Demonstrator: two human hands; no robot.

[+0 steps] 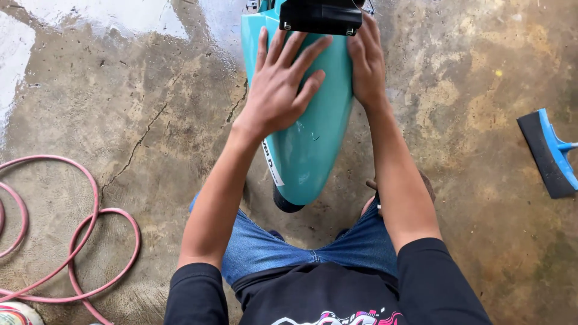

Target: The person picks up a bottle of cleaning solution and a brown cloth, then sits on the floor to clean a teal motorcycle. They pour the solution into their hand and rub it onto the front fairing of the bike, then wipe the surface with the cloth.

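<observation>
Down between the person's knees stands a teal scooter fender (pixel 313 138), its glossy curved shell narrowing to a rounded tip that points toward the person, with a dark tyre (pixel 284 203) showing just under that tip. Both hands lie on the fender's upper part. The left hand (pixel 282 90) is laid flat on the shell with its fingers spread wide, palm down, not clenched around anything. The right hand (pixel 366 63) presses against the fender's right flank, fingers straight and together, its fingertips reaching up to a black boxy part (pixel 320 17) that sits across the top of the fender. A white strip with dark marks runs along the fender's left edge below the left wrist. All of this rests on a stained, partly wet concrete floor (pixel 150 108), with a crack running through it to the left of the fender. A pink hose (pixel 99 241) lies coiled near the floor's lower left corner, well apart from the hands, and a blue and black squeegee (pixel 548 153) lies at the right edge.
</observation>
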